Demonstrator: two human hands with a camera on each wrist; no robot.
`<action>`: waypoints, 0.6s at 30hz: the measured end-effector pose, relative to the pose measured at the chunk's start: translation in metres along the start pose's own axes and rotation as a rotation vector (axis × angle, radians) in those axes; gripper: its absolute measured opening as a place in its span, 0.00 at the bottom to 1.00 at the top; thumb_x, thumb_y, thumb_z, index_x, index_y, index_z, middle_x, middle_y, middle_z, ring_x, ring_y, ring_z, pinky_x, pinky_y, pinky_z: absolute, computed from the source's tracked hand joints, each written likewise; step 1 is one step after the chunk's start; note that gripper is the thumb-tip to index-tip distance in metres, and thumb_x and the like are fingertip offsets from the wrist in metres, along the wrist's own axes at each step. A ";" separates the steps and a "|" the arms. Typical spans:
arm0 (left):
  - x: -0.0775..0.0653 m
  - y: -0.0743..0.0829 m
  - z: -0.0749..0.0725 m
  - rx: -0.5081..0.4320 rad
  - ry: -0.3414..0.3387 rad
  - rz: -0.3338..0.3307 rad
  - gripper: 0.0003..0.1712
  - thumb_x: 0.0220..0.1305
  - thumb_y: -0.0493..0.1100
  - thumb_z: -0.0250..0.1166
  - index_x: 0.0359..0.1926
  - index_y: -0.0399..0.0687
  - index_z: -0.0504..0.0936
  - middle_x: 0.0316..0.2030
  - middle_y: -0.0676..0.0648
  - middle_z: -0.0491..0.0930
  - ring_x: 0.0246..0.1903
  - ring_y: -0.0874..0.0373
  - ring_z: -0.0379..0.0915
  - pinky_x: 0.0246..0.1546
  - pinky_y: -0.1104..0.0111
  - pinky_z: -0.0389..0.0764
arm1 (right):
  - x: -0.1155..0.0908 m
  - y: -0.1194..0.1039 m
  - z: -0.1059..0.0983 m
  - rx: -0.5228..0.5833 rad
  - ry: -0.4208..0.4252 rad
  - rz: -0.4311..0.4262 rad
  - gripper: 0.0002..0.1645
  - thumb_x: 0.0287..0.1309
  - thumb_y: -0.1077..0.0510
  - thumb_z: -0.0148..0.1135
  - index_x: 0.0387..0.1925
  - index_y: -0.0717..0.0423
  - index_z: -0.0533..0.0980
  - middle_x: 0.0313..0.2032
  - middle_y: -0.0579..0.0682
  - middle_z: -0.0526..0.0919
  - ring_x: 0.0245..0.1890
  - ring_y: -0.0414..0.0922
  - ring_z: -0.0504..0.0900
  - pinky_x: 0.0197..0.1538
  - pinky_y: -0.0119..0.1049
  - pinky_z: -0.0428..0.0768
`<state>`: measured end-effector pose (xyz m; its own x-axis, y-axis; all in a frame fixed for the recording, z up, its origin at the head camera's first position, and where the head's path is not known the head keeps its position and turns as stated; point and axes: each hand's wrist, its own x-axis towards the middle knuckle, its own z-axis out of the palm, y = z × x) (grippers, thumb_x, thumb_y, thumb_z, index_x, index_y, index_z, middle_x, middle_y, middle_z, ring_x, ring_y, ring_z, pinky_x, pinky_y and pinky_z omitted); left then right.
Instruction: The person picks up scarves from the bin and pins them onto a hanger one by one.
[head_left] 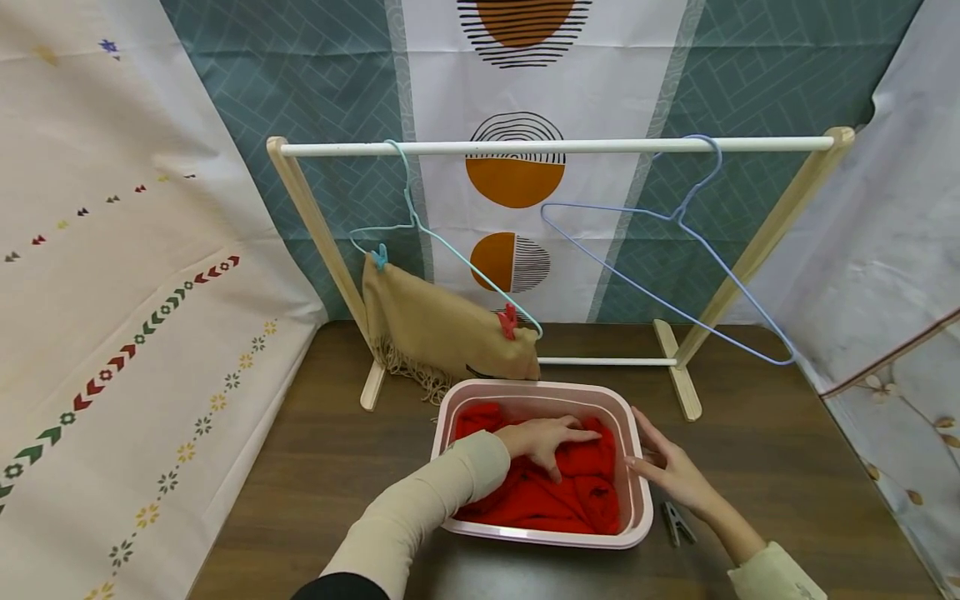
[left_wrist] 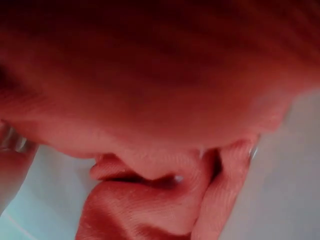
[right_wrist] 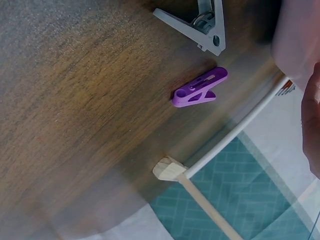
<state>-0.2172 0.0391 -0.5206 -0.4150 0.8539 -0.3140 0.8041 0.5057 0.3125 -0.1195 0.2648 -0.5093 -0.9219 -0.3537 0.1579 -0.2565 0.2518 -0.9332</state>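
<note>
A pink plastic basin (head_left: 552,538) stands on the table, with a bunched red cloth (head_left: 540,504) inside it. My left hand (head_left: 543,439) reaches over the basin's left rim and rests on the cloth, thumb and index finger spread apart. In the left wrist view, red knit cloth (left_wrist: 145,210) fills most of the picture, blurred where it is close. My right hand (head_left: 671,475) holds the basin's right rim, thumb tip over the edge and index finger farther back along it. Beside that hand lie a grey clothespin (head_left: 677,523) and a purple clothespin (right_wrist: 200,88).
Behind the basin stands a wooden rack with a white bar (head_left: 585,147). A mint hanger (head_left: 468,262) carries a tan fringed cloth (head_left: 442,321), clipped by a blue clothespin (head_left: 380,256) and a red clothespin (head_left: 508,321). Farther right hangs a bare blue hanger (head_left: 630,287).
</note>
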 end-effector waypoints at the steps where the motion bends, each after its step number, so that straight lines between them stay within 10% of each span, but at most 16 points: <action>1: 0.000 -0.001 0.001 0.003 0.010 -0.003 0.49 0.44 0.46 0.72 0.67 0.63 0.58 0.59 0.49 0.61 0.56 0.60 0.60 0.53 0.73 0.65 | 0.000 0.000 0.000 0.003 -0.001 0.000 0.42 0.56 0.70 0.55 0.67 0.68 0.44 0.51 0.80 0.65 0.41 0.50 0.79 0.33 0.35 0.79; 11: -0.002 0.003 0.000 0.183 0.187 -0.097 0.23 0.57 0.38 0.58 0.54 0.57 0.75 0.45 0.50 0.75 0.43 0.58 0.73 0.40 0.69 0.75 | 0.001 0.002 0.002 0.006 0.006 -0.011 0.42 0.56 0.70 0.55 0.67 0.67 0.45 0.51 0.80 0.65 0.44 0.41 0.78 0.33 0.35 0.79; 18: -0.007 0.000 -0.015 -0.099 0.308 -0.089 0.21 0.51 0.28 0.55 0.45 0.50 0.79 0.39 0.51 0.80 0.34 0.61 0.73 0.33 0.75 0.72 | -0.001 0.002 0.002 -0.010 0.018 0.000 0.42 0.56 0.70 0.55 0.67 0.66 0.45 0.51 0.79 0.65 0.42 0.37 0.77 0.33 0.35 0.79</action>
<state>-0.2206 0.0353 -0.5044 -0.6029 0.7953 -0.0633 0.7201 0.5766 0.3861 -0.1186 0.2637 -0.5116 -0.9269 -0.3377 0.1637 -0.2592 0.2608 -0.9299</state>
